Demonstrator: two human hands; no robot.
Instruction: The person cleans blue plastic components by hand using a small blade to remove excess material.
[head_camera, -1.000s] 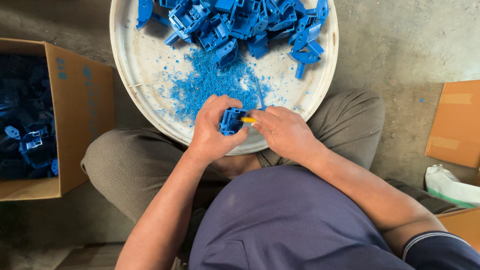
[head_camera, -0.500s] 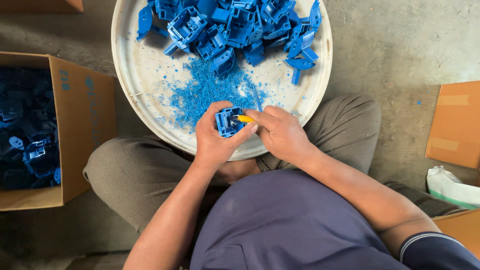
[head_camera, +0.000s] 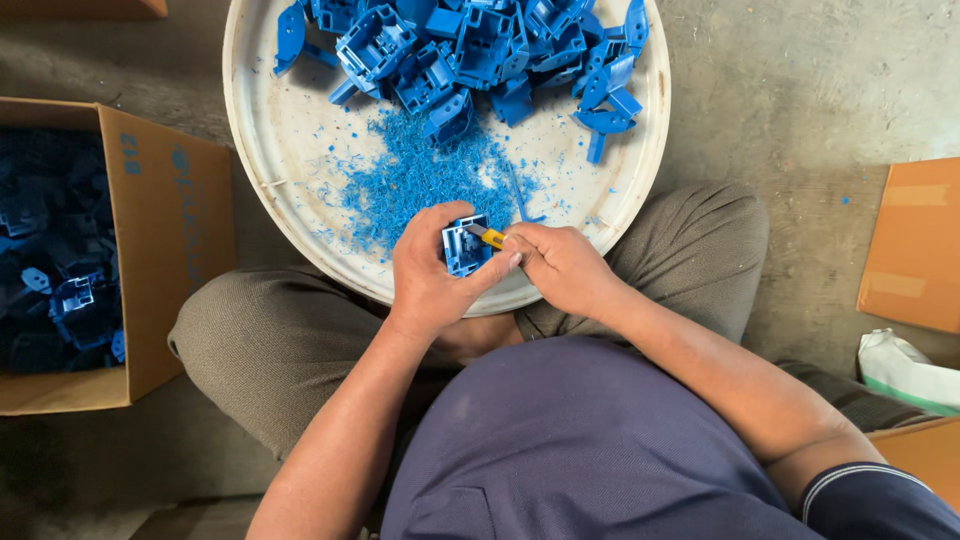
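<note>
Our left hand (head_camera: 430, 275) curls around a blue plastic part (head_camera: 465, 247), our right hand (head_camera: 560, 265) closed on a yellow knife (head_camera: 488, 236) touching it, blue shavings (head_camera: 415, 180) just beyond

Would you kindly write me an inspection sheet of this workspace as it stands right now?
Surface: round white plastic tray resting on the seated person's knees, over a concrete floor.
Job's things: small blue moulded plastic part held in the left hand; yellow-handled knife in the right hand, tip against the part.
Clutter: heap of blue plastic parts at the tray's far side; blue shavings in the middle.
Hands: both closed around their items.
Cables: nothing seen.
Surroundings: open cardboard box of blue parts at the left; another cardboard box and a white bag at the right.
</note>
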